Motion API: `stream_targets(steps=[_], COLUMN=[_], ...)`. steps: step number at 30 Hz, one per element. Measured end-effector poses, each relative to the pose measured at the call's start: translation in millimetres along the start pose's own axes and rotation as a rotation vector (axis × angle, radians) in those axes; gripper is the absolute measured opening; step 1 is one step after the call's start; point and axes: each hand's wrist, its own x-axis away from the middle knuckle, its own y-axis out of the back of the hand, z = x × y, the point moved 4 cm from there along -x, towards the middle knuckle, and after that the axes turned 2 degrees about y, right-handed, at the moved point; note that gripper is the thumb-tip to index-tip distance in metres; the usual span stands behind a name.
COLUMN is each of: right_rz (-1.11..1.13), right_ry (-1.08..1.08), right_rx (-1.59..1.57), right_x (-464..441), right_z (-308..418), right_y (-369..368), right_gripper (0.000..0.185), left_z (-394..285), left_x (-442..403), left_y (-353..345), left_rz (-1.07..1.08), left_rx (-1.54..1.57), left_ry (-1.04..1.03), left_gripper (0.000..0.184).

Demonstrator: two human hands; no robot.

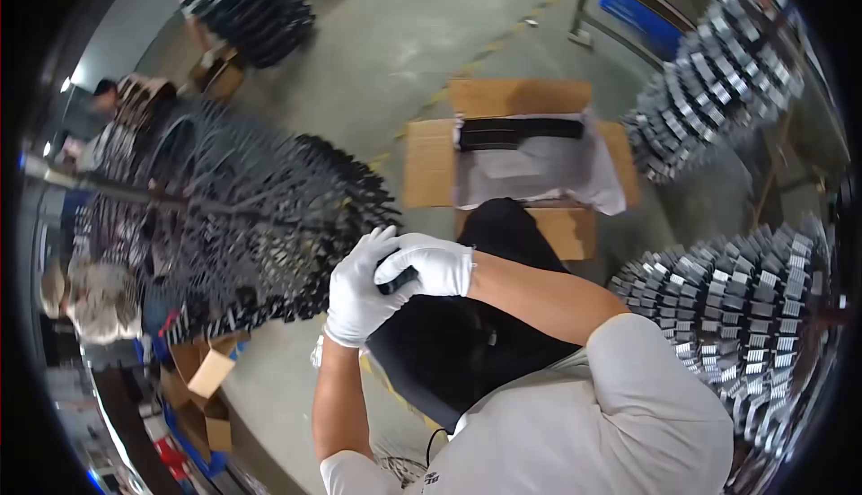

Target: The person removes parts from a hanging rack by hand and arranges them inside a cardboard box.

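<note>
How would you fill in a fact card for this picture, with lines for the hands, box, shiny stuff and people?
Hands: left hand and right hand, white-gloved, held together
Between them: small dark thing, too hidden to name
Box: open cardboard box, flaps spread out
In the box: dark pieces along the far side; pale sheet draped over the right side
Left: big cluster of dark parts
Right: two clusters of shiny silvery parts
Other people: at least three people, on the left

Right hand (433,266) curls against the left hand (357,296), both white-gloved
</note>
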Motion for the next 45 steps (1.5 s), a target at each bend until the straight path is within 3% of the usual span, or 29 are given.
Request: stream_targets(steps=[3, 6, 7, 9, 11, 14, 15, 17, 18, 20, 21, 23, 26, 29, 32, 35, 36, 39, 40, 43, 44, 45], right_rz=[-0.144, -0.439, -0.515, -0.608, -0.661, -0.742, -0.819, -1.077, -1.195, -1.434, -1.422, -1.493, -1.661, -1.678, -1.585, -1.647, -1.536, -1.411, -1.410, -1.593, -1.558, -1.630], right_ry=[0.086, 0.220, 0.377, 0.411, 0.388, 0.345, 0.321, 0.250, 0.210, 0.087, -0.060, -0.149, 0.180, 0.109, 0.235, 0.033, 0.121, 0.418, 0.476, 0.483, 0.502, 0.373], right_rx=[0.161, 0.754, 0.935, 1.010, 1.006, 0.860, 0.874, 1.024, 1.116, 1.202, 1.045, 1.103, 1.362, 1.089, 0.946, 0.809, 0.446, -0.238, -0.335, -0.216, -0.200, 0.022], right_x=[13, 29, 32, 34, 38, 45, 50, 63, 73, 87, 91, 84, 61, 54, 66, 73, 67, 45, 40, 29, 29, 36], right_z=[23, 65, 72, 84, 102, 120, 128, 128, 128, 121, 127, 140, 120, 105, 85, 79, 69, 63, 73, 89, 76, 69], right_y=[20, 47, 60, 86, 111, 162, 181, 262, 302, 387, 394, 399, 449, 469, 493, 472, 475, 472, 474, 457, 471, 497], right_gripper=[0.018, 0.048, 0.047, 0.048, 0.046, 0.035, 0.032, 0.047, 0.054, 0.054, 0.061, 0.068, 0.061, 0.068, 0.061, 0.036, 0.024, 0.024, 0.029, 0.029, 0.038, 0.044], left_z=[1, 8, 12, 15, 16, 18, 26, 38, 49, 66, 73, 81, 83, 92, 91, 89, 88, 85, 84, 81, 79, 78], left_x=[-26, -62, -73, -99, -128, -150, -150, -142, -133, -113, -105, -100, -100, -100, -102, -103, -103, -103, -103, -102, -103, -105], left_y=[-22, -41, -49, -70, -90, -108, -111, -115, -118, -120, -121, -125, -129, -135, -135, -137, -137, -138, -139, -137, -137, -136], left_rz=[-0.062, -0.160, -0.084, -0.178, -0.008, -0.018, 0.025, 0.110, 0.140, 0.207, 0.241, 0.226, 0.223, 0.216, 0.210, 0.222, 0.233, 0.259, 0.266, 0.291, 0.296, 0.294], left_rx=[-0.086, -0.253, -0.275, -0.354, -0.287, -0.334, -0.273, -0.150, -0.051, -0.025, -0.013, 0.027, 0.074, 0.053, 0.087, 0.101, 0.104, 0.101, 0.093, 0.082, 0.081, 0.080], left_ry=[-0.095, -0.170, -0.020, -0.191, -0.029, -0.095, -0.033, 0.093, 0.199, 0.263, 0.295, 0.303, 0.368, 0.300, 0.267, 0.237, 0.235, 0.222, 0.210, 0.204, 0.208, 0.198], left_gripper=[0.056, 0.049, 0.054, 0.055, 0.055, 0.097, 0.096, 0.093, 0.083, 0.078, 0.076, 0.065, 0.053, 0.055, 0.049, 0.046, 0.045, 0.043, 0.043, 0.041, 0.040, 0.040])
